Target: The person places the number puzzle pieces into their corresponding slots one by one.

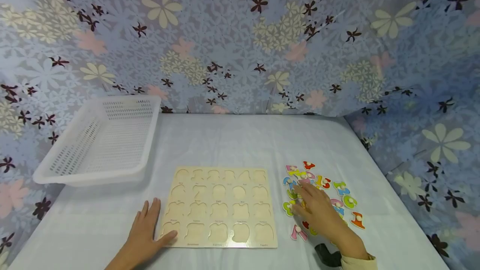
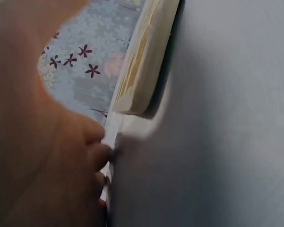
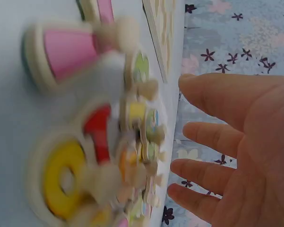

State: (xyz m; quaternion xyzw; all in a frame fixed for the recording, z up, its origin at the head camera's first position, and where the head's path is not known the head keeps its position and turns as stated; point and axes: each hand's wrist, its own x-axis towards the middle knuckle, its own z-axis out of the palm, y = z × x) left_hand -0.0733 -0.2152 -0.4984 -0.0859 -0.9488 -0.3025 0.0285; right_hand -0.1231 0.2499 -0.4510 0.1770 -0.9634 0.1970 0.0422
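A pale wooden puzzle board (image 1: 229, 202) with rows of cut-out number recesses lies flat on the table. At its lower left corner my left hand (image 1: 144, 228) has its fingers spread on the cloth and its thumb over the corner. My right hand (image 1: 320, 211) hovers above a scatter of coloured number pieces with knobs, fingers extended and nothing held. Around it lie a pink piece (image 1: 298, 233), a red-orange piece (image 1: 358, 220) and a green piece (image 1: 349, 201). In the right wrist view a yellow-and-red piece (image 3: 64, 179) sits close below the fingers.
A white perforated plastic basket (image 1: 150, 149) stands at the back left. A black curved object (image 1: 327, 256) lies near the right wrist. White cloth (image 1: 240, 141) covers the table, and a flowered curtain (image 1: 240, 53) hangs behind it and along the sides.
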